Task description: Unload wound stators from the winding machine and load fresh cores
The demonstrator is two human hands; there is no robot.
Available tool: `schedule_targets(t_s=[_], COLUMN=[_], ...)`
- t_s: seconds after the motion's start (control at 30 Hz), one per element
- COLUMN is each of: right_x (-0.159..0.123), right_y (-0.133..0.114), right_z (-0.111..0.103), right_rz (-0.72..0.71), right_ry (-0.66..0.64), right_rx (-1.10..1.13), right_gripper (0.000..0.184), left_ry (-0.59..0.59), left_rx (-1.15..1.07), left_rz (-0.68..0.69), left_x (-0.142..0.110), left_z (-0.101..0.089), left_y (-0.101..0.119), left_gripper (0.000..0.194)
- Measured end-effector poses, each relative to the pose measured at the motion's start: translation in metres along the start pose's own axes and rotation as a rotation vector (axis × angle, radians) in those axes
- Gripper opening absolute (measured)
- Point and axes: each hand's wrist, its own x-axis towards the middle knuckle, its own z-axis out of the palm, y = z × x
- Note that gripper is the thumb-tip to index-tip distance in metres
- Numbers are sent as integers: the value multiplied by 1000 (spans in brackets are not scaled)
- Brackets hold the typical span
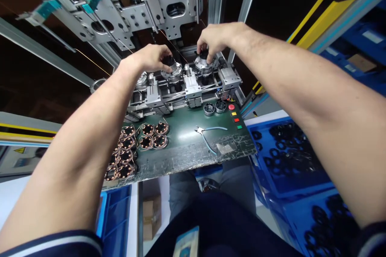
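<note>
My left hand (pixel 155 58) curls its thumb and fingers around a dark stator core (pixel 169 62) seated on a round metal holder (pixel 172 75) of the winding machine. To its right, my right hand (pixel 215 40) grips the top of another dark stator core (pixel 204 54) from above, on the neighbouring round holder (pixel 205 67). The fingers partly hide both cores. Several copper-wound stators (pixel 153 135) lie in rows at the left of the green worktop (pixel 181 150). Two unwound stator cores (pixel 214 108) sit by the machine's front edge.
Blue-handled cutters (pixel 208 136) lie open on the worktop, near coloured buttons (pixel 235 117). A metal head with wire guides (pixel 129 16) hangs above the holders. Blue bins (pixel 289 160) with black parts stand at the right. Thin wires run down from the guides.
</note>
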Motion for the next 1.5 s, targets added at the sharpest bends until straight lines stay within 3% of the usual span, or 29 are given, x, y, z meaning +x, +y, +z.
schedule_targets(t_s=[0.1,0.2,0.3,0.4,0.53,0.7,0.87,1.07,1.23,1.33,1.43,1.47,1.5], right_x=[-27,-54,-69,-76,-85,-93,-85,-78,-73,-83,-121,-139,-158], right_y=[-25,-45,-52,-53,-61,-67,-59,-52,-52,-56,-68,-76,-84], right_z=[37,80,102,100,86,82,91,104,102,93,95,102,112], right_rz=[30,8,11,23,80,97,95,94,95,72,93,129,171], right_ry=[28,176,269,295,327,387,448,507,540,608,767,797,796], right_rx=[1,83,145,220,248,251,312,370,372,402,465,484,496], right_gripper=[67,100,107,102,97,84,79,74,73,65,49,43,38], left_ry=[95,228,310,341,289,219,167,285,219,351,662,694,652], left_rx=[48,15,-64,-88,-31,54,63,29,5,-4,-37,-75,-112], left_rz=[-4,27,4,11,-56,-156,-171,-186,-146,-147,-153,-130,-78], left_x=[-16,-27,-33,-38,-38,-14,5,1,4,-16,-69,-91,-112], left_z=[26,57,74,69,47,33,40,59,64,58,62,70,81], left_y=[14,26,32,33,37,49,51,47,47,64,104,120,136], left_gripper=[98,112,107,88,70,64,66,77,71,66,54,45,40])
